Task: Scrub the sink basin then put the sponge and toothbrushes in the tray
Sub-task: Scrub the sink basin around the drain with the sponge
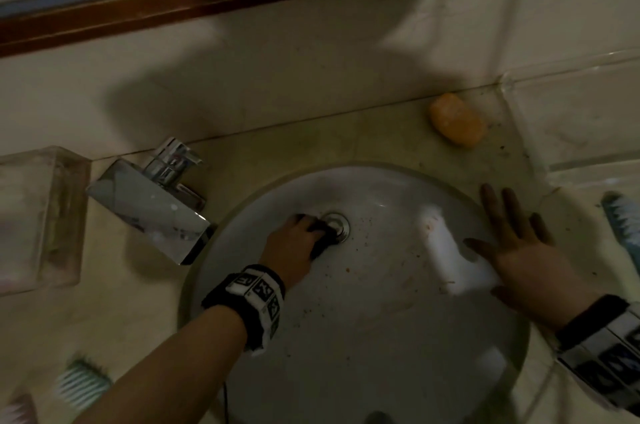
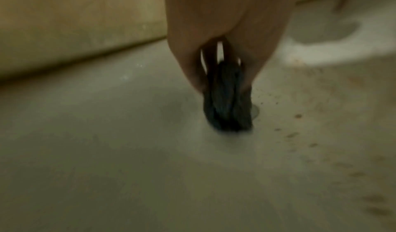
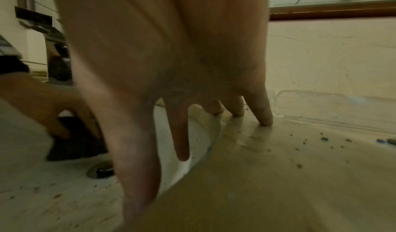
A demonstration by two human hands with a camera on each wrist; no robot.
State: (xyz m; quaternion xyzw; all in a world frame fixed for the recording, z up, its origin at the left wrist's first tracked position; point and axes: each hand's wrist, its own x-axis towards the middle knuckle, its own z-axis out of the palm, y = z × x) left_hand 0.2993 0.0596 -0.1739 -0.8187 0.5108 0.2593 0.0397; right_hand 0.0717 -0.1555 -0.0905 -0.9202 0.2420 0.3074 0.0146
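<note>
The left hand [image 1: 294, 243] held its grip around the dark sponge [image 1: 323, 240], partly hidden, against the drain at the sink basin's [image 1: 363, 337] centre. The right hand [image 1: 519, 250], grip wide, rested flat on the rim at three o'clock. Toothbrushes [image 1: 623, 219] on the tabletop [image 1: 311, 143] were blurred and cut off.

Basin [image 1: 381, 337] front half open — only specks on it. Left hand [image 1: 294, 243] with dark sponge [image 1: 323, 240] covers the drain [image 1: 337, 222]; faucet [image 1: 152, 202] overhangs left rim; right hand [image 1: 519, 250] splayed across right rim — soap bar [image 1: 456, 120] behind.

Head overhead; wrists low, perhaps sharing drain [image 3: 100, 169].
</note>
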